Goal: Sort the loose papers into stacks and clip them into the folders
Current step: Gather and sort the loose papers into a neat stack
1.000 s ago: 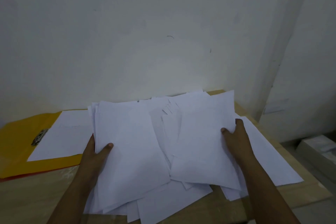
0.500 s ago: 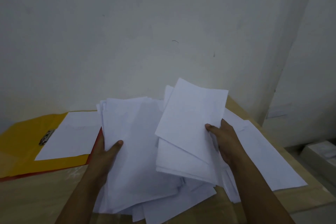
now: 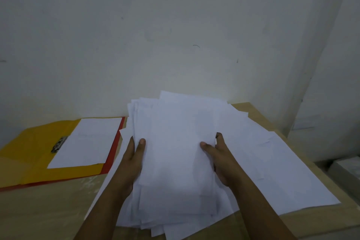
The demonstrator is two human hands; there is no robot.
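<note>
The left hand [image 3: 131, 159] grips the left edge of a thick, uneven stack of loose white paper sheets [image 3: 175, 158], thumb laid on top and fingers tucked out of sight beneath. The right hand [image 3: 221, 159] holds the stack's right edge the same way — thumb pressed flat on the top sheet, one fingertip showing past the edge, the rest hidden under the paper. Both forearms reach in from the bottom of the view.

Behind everything stands a plain off-white plastered wall [image 3: 155, 35], marked with a few faint scuffs. Below it runs a light wooden tabletop [image 3: 44, 206], which carries all the rest. The stack sits at the middle of the table, its sheets fanned out of line at the top and bottom edges; whether it rests on the wood or is lifted slightly I cannot tell. To its right more white sheets [image 3: 282, 171] lie spread flat, touching and partly under the held pile, reaching toward the table's right edge.

At the left lies an open yellow card folder [image 3: 29, 152] with a red folder edge [image 3: 114, 148] showing beneath it. A single white sheet [image 3: 87, 142] lies in the yellow folder — its left end sits at a small grey metal clip [image 3: 59, 144].
</note>
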